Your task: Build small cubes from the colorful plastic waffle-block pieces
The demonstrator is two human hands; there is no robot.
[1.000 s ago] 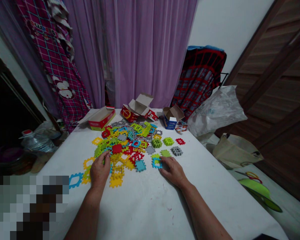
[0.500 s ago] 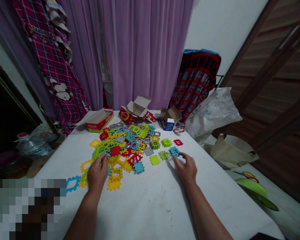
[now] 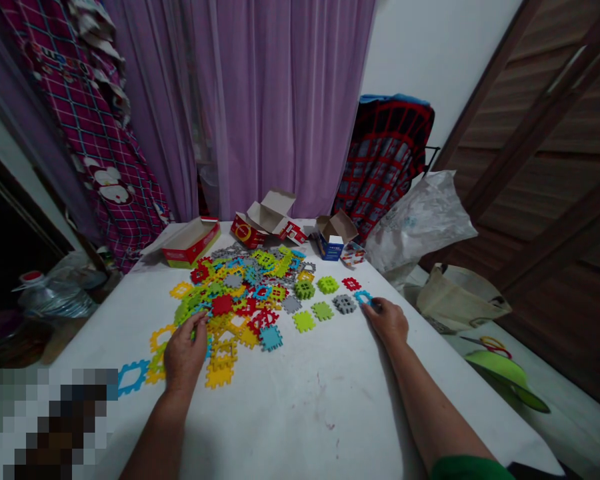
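A heap of flat, toothed plastic tiles (image 3: 240, 293) in red, yellow, green, blue and grey covers the middle of a white table (image 3: 300, 407). My left hand (image 3: 183, 353) lies palm down on the heap's near left edge, fingers curled over yellow and green tiles. My right hand (image 3: 390, 321) rests far out to the right, its fingertips on a blue frame tile (image 3: 364, 297). Right beside that lie a grey tile (image 3: 344, 304), a red tile (image 3: 351, 283) and two green tiles (image 3: 313, 316).
Open cardboard boxes stand at the table's far edge: a red one (image 3: 190, 241), a red and white one (image 3: 266, 221) and a small blue one (image 3: 334, 239). A white plastic bag (image 3: 420, 223) and a cloth bag (image 3: 460, 300) sit past the right edge. Purple curtains hang behind.
My right hand has carried the blue frame tile from the heap's near edge out to the right, past the grey tile. My left hand has stayed on the heap.
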